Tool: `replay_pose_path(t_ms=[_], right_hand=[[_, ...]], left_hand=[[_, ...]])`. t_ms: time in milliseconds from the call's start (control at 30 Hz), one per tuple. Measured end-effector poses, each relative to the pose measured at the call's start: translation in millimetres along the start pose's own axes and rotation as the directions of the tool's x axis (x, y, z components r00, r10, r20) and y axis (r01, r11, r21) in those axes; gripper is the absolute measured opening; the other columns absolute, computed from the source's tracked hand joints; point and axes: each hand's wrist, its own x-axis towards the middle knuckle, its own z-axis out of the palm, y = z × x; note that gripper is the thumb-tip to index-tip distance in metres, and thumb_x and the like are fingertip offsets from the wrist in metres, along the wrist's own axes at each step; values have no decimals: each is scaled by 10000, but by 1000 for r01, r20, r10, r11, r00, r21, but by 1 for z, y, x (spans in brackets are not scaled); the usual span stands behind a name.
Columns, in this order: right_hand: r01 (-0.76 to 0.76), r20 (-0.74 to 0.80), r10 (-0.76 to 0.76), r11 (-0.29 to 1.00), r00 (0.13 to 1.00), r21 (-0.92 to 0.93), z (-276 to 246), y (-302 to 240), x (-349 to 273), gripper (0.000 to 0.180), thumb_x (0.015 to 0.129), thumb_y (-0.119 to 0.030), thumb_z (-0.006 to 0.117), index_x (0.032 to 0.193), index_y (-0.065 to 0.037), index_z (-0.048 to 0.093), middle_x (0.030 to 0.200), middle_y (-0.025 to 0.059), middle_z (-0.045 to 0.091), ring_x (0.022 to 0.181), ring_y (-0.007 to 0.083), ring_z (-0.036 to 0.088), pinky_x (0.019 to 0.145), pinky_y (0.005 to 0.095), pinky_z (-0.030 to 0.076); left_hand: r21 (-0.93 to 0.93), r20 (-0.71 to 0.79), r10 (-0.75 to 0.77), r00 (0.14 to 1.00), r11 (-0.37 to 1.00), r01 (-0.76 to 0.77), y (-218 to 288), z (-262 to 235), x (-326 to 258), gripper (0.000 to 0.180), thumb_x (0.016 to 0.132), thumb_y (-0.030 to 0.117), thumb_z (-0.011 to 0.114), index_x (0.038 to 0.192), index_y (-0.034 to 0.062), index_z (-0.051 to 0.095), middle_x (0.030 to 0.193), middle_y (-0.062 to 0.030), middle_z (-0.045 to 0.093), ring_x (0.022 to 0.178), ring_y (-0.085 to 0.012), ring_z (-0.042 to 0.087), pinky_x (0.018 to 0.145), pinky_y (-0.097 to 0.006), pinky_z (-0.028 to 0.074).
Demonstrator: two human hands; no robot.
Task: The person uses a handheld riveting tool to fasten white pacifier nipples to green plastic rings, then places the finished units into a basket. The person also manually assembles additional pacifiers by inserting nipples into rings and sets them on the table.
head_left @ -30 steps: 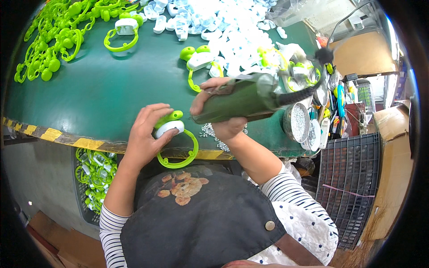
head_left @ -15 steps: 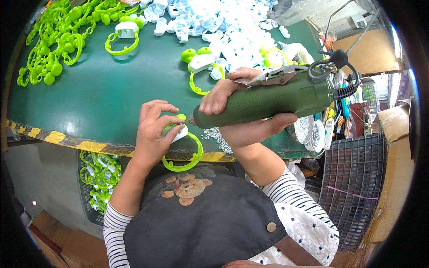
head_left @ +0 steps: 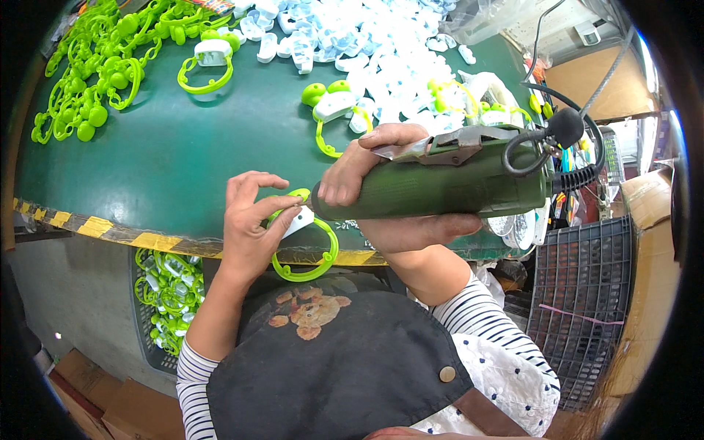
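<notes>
My left hand [head_left: 253,224] pinches a bright green ring-shaped part [head_left: 335,249] at its top, where a white plastic piece [head_left: 301,220] sits. The ring hangs over the table's near edge. My right hand [head_left: 346,176] is wrapped around a thick dark green electric screwdriver [head_left: 433,180], held nearly level. Its tip points left and meets the top of the ring part beside my left fingertips; whether a screw is there, I cannot make out. Beyond the screwdriver lies another green ring with a white piece [head_left: 335,106], and a similar one [head_left: 213,51] stands farther left.
Green parts [head_left: 110,73] are heaped at the far left of the green table [head_left: 169,147], white pieces [head_left: 367,44] at the far middle. Small screws [head_left: 348,226] lie partly hidden under my right hand. A crate of assembled rings [head_left: 172,293] stands below left, a grey plastic crate [head_left: 579,293] at right.
The screwdriver and my right hand have shifted slightly, with the tip closer to my left fingers. More of the screws are now covered. My left hand keeps its pinch on the ring part.
</notes>
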Motion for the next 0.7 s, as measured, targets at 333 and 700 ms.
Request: replay_pose_path(t_ms=[333,700], right_hand=[[-59,48,63,994,997,-89,0,-6,-1,1161,639,-969,408,1215,39,428,748,138,596,657,240,597,670,379,527],[-185,22,204,922,979,-339,2,-12,4,1199,612,-967,453,1225,64,428,784,137,621,711,232,633,691,353,539]], left_hand=[[57,38,28,999,998,-30,5,-3,2,192,702,57,793,881,123,765,1032,-38,641,1063,-285,516,901,-406,431],[227,200,-49,979,974,2,-4,15,-7,616,650,267,853,1158,16,611,1094,-119,582,1006,-311,549,878,-423,446]])
